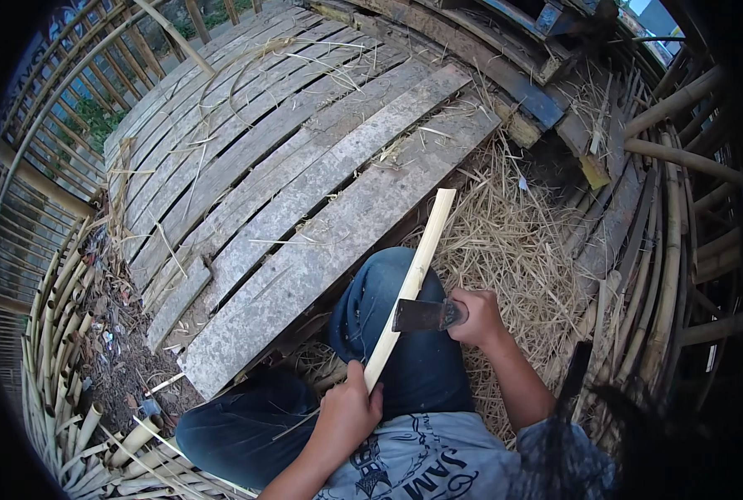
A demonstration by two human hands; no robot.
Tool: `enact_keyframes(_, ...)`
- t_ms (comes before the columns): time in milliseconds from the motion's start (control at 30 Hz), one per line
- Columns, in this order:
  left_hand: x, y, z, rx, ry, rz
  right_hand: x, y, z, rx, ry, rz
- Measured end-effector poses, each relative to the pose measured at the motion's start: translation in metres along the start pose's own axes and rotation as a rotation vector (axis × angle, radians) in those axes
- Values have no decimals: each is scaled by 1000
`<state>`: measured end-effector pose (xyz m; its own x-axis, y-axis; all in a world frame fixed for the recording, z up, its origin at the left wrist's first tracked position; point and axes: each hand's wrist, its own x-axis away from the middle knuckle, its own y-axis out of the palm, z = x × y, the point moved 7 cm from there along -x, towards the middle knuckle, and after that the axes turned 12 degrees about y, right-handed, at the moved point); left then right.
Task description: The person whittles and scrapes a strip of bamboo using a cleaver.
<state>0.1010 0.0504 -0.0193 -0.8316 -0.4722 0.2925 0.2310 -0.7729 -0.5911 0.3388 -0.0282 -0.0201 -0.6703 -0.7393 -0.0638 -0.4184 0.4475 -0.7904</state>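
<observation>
- Gripping the near end of a pale bamboo strip [411, 283], the left hand [348, 414] sits at about six o'clock, fingers closed round the strip just above the person's lap.
- Blue jeans [363, 310] cover the raised knee under the strip, and a grey printed shirt [421, 462] fills the lower edge.
- At about five o'clock from centre, the right hand [476, 317] is clenched on the handle of a dark-bladed cleaver [421, 315]; the blade lies flat across the strip, touching it roughly a third of the way up from the left hand.
- From the left hand the strip runs up toward one o'clock, its far end lying over loose straw-like shavings [505, 242].
- Weathered grey planks [321, 208] slant from seven o'clock up to one o'clock just left of the knee.
- Cut bamboo poles [63, 333] are stacked along the nine o'clock rim, with litter on the dirt beside them.
- More bamboo poles [680, 250] curve along the three o'clock rim.
- A slatted bamboo fence [80, 92] stands farthest off at about ten o'clock.
</observation>
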Motion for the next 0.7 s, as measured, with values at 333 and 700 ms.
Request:
enact_keyframes(333, -9, -4, 12, -288, 108, 69, -25, -13, -2, 284, 113, -136)
enact_keyframes(700, -12, -4, -5, -203, 44, 55, -23, -13, -18, 519, 79, -275)
